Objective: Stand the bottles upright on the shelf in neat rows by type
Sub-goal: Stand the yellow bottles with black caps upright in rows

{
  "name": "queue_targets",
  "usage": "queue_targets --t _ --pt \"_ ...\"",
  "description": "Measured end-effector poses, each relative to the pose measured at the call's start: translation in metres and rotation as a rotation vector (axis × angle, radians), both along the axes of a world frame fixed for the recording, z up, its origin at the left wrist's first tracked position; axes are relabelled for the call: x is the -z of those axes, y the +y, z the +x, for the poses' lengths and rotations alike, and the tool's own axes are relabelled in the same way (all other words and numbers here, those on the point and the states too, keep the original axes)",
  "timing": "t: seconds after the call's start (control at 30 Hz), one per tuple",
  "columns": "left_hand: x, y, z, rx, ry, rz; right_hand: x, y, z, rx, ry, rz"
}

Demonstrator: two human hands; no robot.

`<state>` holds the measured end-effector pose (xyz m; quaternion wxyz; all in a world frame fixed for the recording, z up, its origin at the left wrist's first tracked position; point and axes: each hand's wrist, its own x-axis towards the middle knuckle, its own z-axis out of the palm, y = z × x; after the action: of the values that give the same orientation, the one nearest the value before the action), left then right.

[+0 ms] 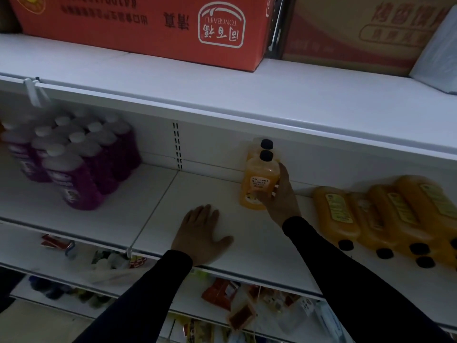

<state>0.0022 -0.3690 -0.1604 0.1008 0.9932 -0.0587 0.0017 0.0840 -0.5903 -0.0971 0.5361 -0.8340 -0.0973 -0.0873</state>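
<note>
1. Our right hand (277,194) has its fingers (263,197) wrapped round an upright orange bottle (259,180) on the shelf (197,194), directly in front of a second orange bottle (257,147) that stands against the back wall. Our left hand (200,233) lies flat on the shelf with its fingers relaxed, holding nothing.

2. The step in hand looks like seating this bottle as the second in an orange row. We should set its base flat, then square it so its black cap lines up with the cap behind.

3. We should turn the label to the front before letting go; it seems to face us already, though the print is too blurred to read.

4. We should keep it just in front of the rear bottle, close but not pushing it, so neither tips.

5. The left hand can steady us; the bare shelf beside it leaves room for a further row.

6. To the right, more orange bottles (385,216) lie on their sides, caps toward us. They probably come next, one at a time.

7. The purple bottles (74,157) stand grouped at far left, well apart; we keep the types separate.
</note>
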Motion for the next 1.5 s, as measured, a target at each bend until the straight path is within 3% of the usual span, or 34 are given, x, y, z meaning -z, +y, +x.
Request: queue_targets --t 0.17,0.33,0.43,0.5,0.57,0.7,0.93,1.03,1.17,1.27,1.4,1.5 --pt "0.003 0.002 0.001 -0.004 0.001 -0.009 -0.003 -0.006 -0.004 0.015 0.055 -0.066" --pt "0.005 0.003 0.003 -0.006 0.009 -0.003 0.004 -0.068 -0.02 0.306 -0.086 -0.525" --pt "0.003 0.002 0.003 -0.001 0.025 0.014 0.014 -0.115 -0.033 0.459 0.069 -0.793" --pt "-0.002 -0.001 0.003 0.018 0.045 0.033 0.026 -0.136 -0.042 0.449 0.212 -0.986" --pt "-0.012 -0.014 0.002 0.08 0.063 0.009 0.036 -0.143 -0.052 0.388 0.22 -1.05" --pt "-0.034 -0.068 0.003 0.262 0.049 -0.077 0.035 -0.138 -0.077 0.291 0.139 -0.947" --pt "-0.053 -0.137 0.005 0.481 -0.049 -0.151 -0.023 -0.147 -0.122 -0.063 0.1 -0.493" --pt "-0.053 -0.148 0.004 0.454 -0.041 -0.345 -0.06 -0.142 -0.119 -0.11 0.057 -0.451" --pt "-0.056 -0.134 0.004 0.32 0.165 -0.678 -0.075 -0.123 -0.099 -0.039 -0.017 -0.416" --pt "-0.057 -0.113 0.0 0.253 0.268 -0.801 -0.066 -0.101 -0.085 -0.116 0.09 -0.225" --pt "-0.059 -0.089 -0.004 0.239 0.317 -0.825 -0.043 -0.074 -0.076 -0.277 0.138 -0.192" --pt "-0.056 -0.063 0.0 0.215 0.262 -0.618 -0.037 -0.06 -0.07 -0.281 0.102 -0.134"
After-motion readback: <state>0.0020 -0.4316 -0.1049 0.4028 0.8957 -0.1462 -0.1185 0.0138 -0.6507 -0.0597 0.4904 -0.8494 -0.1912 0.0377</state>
